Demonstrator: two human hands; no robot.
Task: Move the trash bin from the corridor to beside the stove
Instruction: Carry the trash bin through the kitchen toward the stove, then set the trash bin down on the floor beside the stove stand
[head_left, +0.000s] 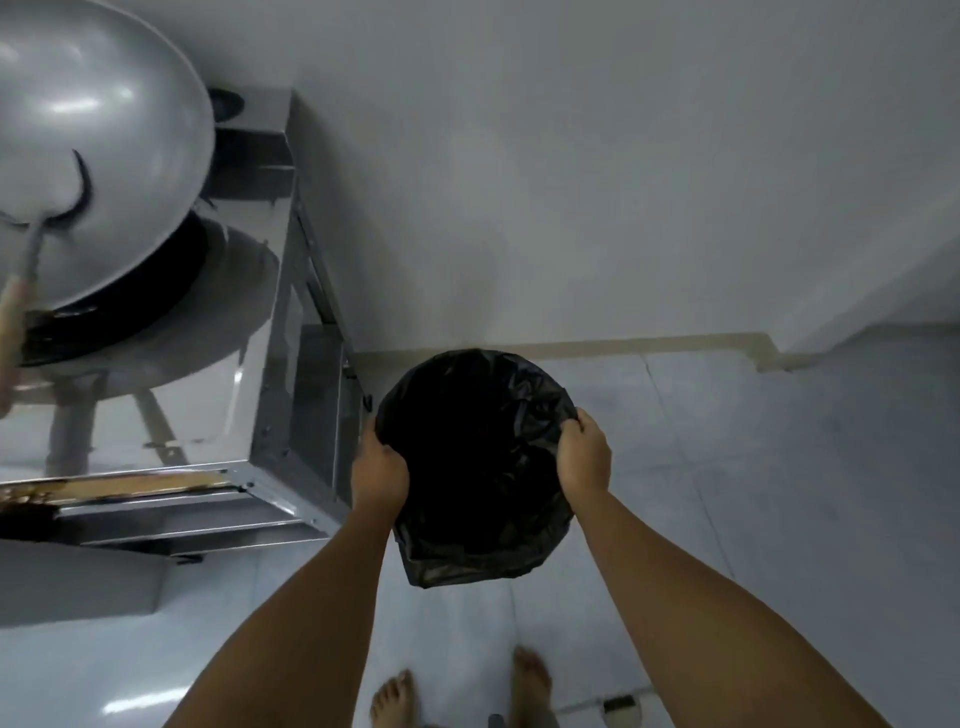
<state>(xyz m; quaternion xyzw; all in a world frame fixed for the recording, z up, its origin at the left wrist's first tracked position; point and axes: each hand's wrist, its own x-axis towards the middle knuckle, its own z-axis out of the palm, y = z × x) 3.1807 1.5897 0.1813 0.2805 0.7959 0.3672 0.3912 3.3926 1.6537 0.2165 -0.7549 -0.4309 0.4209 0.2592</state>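
Observation:
A round trash bin (475, 457) lined with a black plastic bag is right beside the right end of the steel stove stand (291, 415), close to the white wall. My left hand (378, 467) grips the bin's left rim, next to the stove's side panel. On the bin's right rim, my right hand (584, 454) is closed over the bunched bag edge. Whether the bin rests on the floor or hangs just above it is unclear. The bin's inside is dark and shows nothing.
A large grey wok (98, 171) with a ladle handle sits on the stove's burner at the left. Behind the bin stands a white wall (571, 182) with a beige skirting. Pale floor tiles stretch to the right. My bare feet (395, 699) stand below the bin.

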